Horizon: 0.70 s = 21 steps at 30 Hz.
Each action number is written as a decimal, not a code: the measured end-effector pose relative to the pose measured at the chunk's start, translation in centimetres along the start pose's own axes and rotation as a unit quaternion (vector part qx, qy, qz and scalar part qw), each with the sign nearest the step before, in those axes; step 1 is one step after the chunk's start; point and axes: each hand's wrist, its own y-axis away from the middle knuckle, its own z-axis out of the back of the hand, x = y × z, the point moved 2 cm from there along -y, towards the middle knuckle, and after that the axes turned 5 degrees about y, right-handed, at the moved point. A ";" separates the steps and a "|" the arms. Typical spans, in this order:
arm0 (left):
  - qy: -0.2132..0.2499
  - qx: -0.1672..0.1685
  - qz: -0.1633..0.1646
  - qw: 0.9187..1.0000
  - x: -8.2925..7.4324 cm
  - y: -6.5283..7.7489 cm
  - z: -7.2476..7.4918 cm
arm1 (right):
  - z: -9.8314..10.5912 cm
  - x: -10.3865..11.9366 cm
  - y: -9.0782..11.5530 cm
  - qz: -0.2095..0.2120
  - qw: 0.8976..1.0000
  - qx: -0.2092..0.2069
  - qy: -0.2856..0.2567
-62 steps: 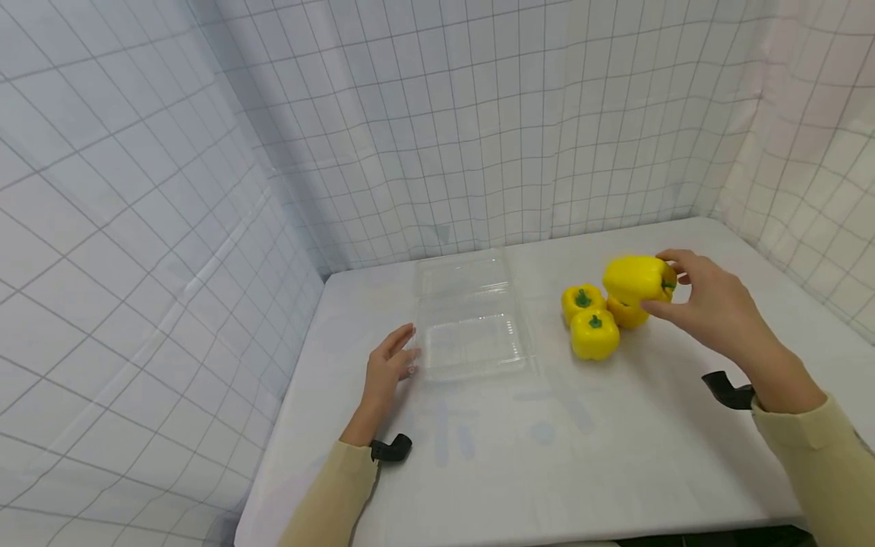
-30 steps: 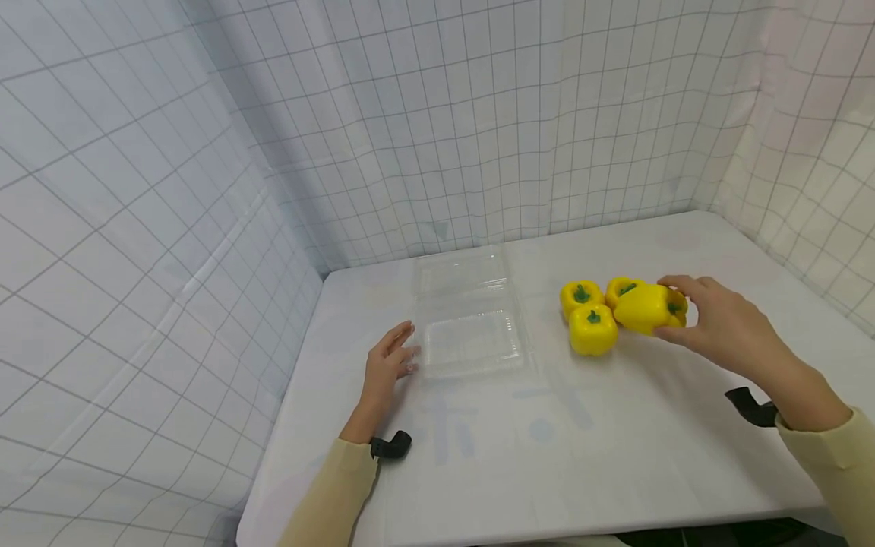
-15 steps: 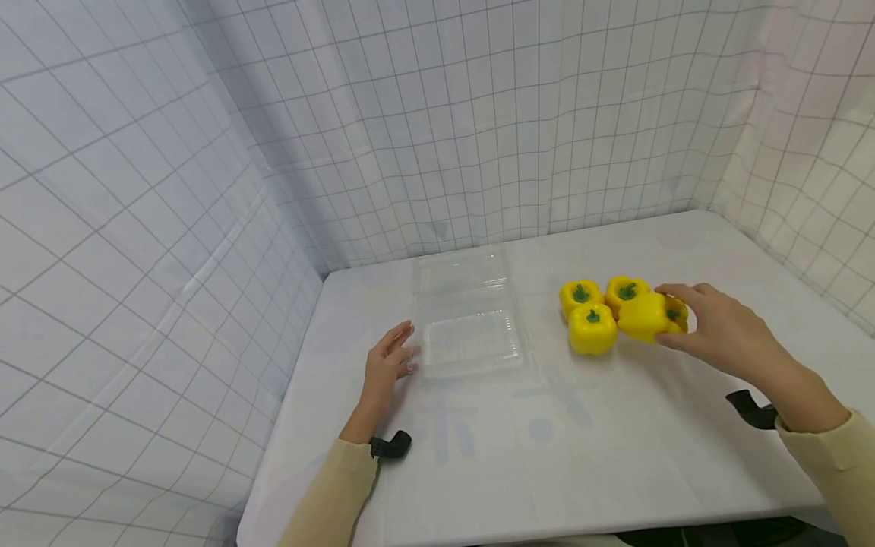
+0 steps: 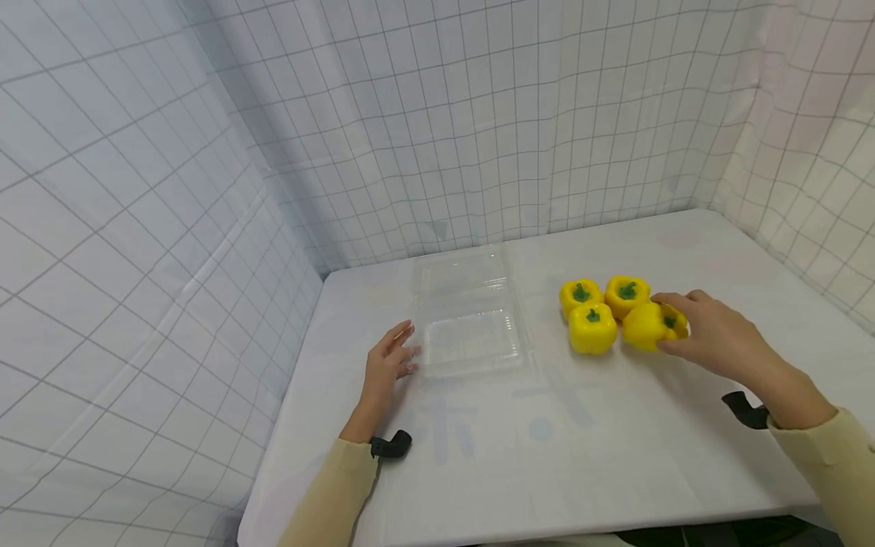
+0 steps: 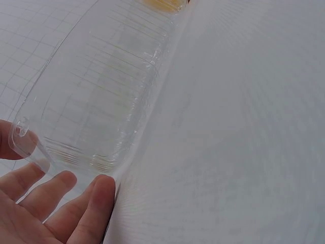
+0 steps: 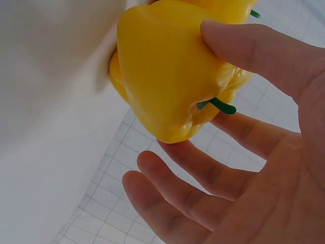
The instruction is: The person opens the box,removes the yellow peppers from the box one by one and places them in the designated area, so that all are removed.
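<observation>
My right hand (image 4: pixel 718 334) holds a yellow bell pepper (image 4: pixel 642 328) lying on its side, its green stem toward my palm. In the right wrist view the thumb presses one side of this pepper (image 6: pixel 162 71) and fingertips reach its other side. Three more yellow bell peppers stand upright beside it: a back left one (image 4: pixel 569 304), a front one (image 4: pixel 592 334) and a back right one (image 4: pixel 622 305). My left hand (image 4: pixel 384 368) rests with loosely bent fingers at the left edge of a clear plastic clamshell container (image 4: pixel 472 346). Fingertips (image 5: pixel 104 188) touch its side wall.
The container's lid (image 4: pixel 461 275) lies folded back toward the rear of the white table (image 4: pixel 533 471). Grid-patterned cloth (image 4: pixel 478 137) hangs behind the table and along both sides. A black wrist mount (image 4: pixel 745 410) sits on each wrist.
My right hand has lowered the bell pepper from above the back right one to a place in front of it, right of the front one. My left hand stays at the container.
</observation>
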 end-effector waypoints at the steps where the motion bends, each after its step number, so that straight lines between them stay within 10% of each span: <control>1: 0.001 0.000 0.001 1.000 0.0 0.0 0.0 | -0.1 0.0 -0.1 -0.001 1.000 0.003 -0.001; 21: 0.022 0.001 0.007 1.000 0.1 -0.2 0.0 | -0.6 0.8 -1.1 0.015 1.000 -0.006 -0.021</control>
